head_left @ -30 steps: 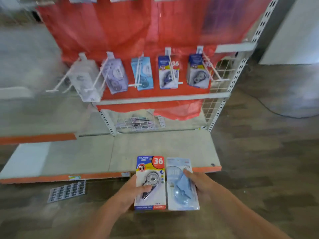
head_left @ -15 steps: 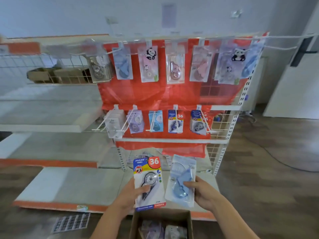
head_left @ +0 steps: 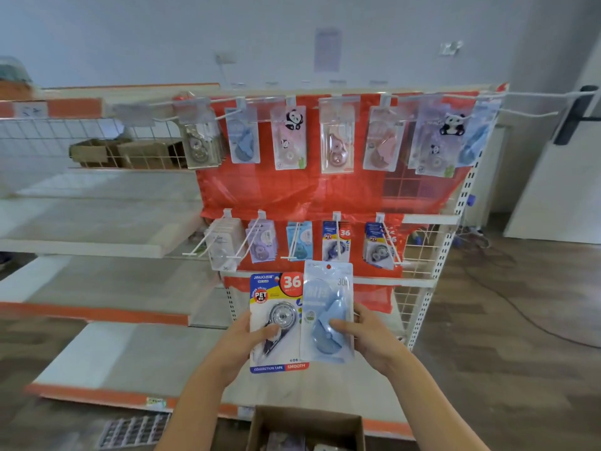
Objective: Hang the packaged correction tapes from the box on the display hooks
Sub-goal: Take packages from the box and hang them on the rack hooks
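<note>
Two packs are up in front of the display hooks [head_left: 294, 242]: my left hand [head_left: 242, 340] grips the "36" correction tape pack [head_left: 276, 320], my right hand [head_left: 370, 340] grips the pale blue pack [head_left: 327, 312], above the open box [head_left: 307, 426].

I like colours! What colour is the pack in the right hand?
Pale blue pack, head view.

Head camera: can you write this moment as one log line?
left hand: holds "36" pack | right hand: holds blue pack | box: below
</note>
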`<state>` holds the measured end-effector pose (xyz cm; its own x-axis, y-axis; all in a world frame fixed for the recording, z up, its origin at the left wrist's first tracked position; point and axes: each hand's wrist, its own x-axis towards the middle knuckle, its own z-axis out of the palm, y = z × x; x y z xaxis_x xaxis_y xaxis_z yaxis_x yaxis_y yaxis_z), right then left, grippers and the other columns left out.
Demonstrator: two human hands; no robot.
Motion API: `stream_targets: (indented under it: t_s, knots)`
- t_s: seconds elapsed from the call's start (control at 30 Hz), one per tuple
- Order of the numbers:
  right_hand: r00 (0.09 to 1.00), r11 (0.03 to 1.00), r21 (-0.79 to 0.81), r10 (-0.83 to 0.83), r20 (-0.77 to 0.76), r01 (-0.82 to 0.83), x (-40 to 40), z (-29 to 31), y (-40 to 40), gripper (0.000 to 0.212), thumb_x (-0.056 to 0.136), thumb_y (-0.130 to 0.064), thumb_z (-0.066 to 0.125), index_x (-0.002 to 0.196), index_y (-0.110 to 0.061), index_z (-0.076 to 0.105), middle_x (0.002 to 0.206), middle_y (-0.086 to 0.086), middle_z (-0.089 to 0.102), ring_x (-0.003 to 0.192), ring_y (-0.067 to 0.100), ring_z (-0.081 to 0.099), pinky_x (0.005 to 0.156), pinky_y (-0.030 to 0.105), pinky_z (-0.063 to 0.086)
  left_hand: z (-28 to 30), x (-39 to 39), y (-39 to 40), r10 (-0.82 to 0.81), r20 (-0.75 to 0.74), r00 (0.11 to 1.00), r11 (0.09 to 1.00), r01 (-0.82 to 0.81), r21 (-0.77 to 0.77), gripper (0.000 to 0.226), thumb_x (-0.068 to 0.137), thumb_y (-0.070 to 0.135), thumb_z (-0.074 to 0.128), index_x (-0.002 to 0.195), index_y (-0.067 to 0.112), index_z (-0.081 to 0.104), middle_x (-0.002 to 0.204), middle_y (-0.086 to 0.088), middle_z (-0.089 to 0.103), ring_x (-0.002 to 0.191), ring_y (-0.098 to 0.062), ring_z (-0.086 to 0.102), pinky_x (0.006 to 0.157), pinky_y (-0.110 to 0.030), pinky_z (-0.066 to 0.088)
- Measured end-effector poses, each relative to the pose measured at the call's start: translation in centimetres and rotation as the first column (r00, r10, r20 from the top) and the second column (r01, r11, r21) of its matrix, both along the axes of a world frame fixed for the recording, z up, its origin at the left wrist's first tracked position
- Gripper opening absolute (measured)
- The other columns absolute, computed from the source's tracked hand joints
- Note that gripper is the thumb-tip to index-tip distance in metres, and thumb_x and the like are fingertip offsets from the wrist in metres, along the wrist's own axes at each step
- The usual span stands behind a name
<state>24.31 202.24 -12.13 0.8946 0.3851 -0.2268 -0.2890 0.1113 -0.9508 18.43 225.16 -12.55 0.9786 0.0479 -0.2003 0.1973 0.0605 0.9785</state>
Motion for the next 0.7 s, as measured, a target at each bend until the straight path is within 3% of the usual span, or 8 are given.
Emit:
stream_targets:
  t_s: [0.23, 0.37, 0.47, 0.6, 0.7]
  knots:
    - [0.998, 0.999, -0.033, -0.021, 0.061, 0.023, 0.6, 0.0, 0.4, 0.035, 0.079, 0.002, 0.070, 0.110, -0.010, 0.062, 0.098, 0.006, 0.074, 0.086, 0.018, 0.071, 0.069, 0.027, 0.056, -0.1, -0.2, 0.9, 0.015, -0.007, 1.000, 0.999, -0.015, -0.043, 0.087, 0.049, 0.041, 0.089, 0.124, 0.011, 0.057, 0.112, -0.009, 0.071, 0.100, -0.029, 0.069, 0.081, -0.041, 0.057]
    - [0.995, 0.997, -0.059, -0.044, 0.091, 0.049, 1.3, 0.6, 0.0, 0.038, 0.077, -0.005, 0.074, 0.114, -0.007, 0.062, 0.103, 0.010, 0.072, 0.096, 0.026, 0.069, 0.086, 0.037, 0.056, 0.7, 0.4, 1.3, 0.022, -0.008, 1.000, 0.998, -0.022, -0.054, 0.085, 0.047, 0.042, 0.089, 0.120, 0.012, 0.058, 0.108, -0.007, 0.072, 0.096, -0.028, 0.070, 0.072, -0.034, 0.057]
    - [0.994, 0.998, -0.041, -0.037, 0.107, 0.042, 1.6, 1.0, -0.4, 0.031, 0.078, -0.009, 0.074, 0.108, -0.009, 0.065, 0.102, 0.011, 0.072, 0.099, 0.029, 0.068, 0.092, 0.043, 0.053, 1.3, 1.0, 1.3, 0.055, 0.009, 0.998, 0.995, -0.054, -0.080, 0.069, 0.062, 0.041, 0.084, 0.120, 0.014, 0.058, 0.106, -0.006, 0.073, 0.094, -0.027, 0.071, 0.069, -0.034, 0.055]
    - [0.990, 0.997, -0.033, -0.061, 0.131, 0.066, 1.9, 1.4, -0.2, 0.021, 0.080, -0.007, 0.071, 0.100, -0.012, 0.068, 0.096, 0.005, 0.074, 0.090, 0.019, 0.070, 0.086, 0.035, 0.055, 1.9, 1.5, 1.2, 0.100, 0.022, 0.995, 0.989, -0.097, -0.115, 0.051, 0.077, 0.032, 0.074, 0.122, 0.014, 0.058, 0.108, -0.006, 0.072, 0.096, -0.027, 0.070, 0.066, -0.032, 0.055]
    - [0.991, 0.997, -0.023, -0.069, 0.118, 0.072, 2.2, 1.5, 0.1, 0.018, 0.082, -0.005, 0.068, 0.098, -0.012, 0.068, 0.094, 0.005, 0.075, 0.089, 0.018, 0.069, 0.090, 0.040, 0.053, 1.9, 1.4, 1.2, 0.138, 0.013, 0.990, 0.983, -0.135, -0.129, 0.037, 0.089, 0.021, 0.062, 0.125, 0.014, 0.057, 0.110, -0.006, 0.072, 0.099, -0.027, 0.069, 0.073, -0.035, 0.056]
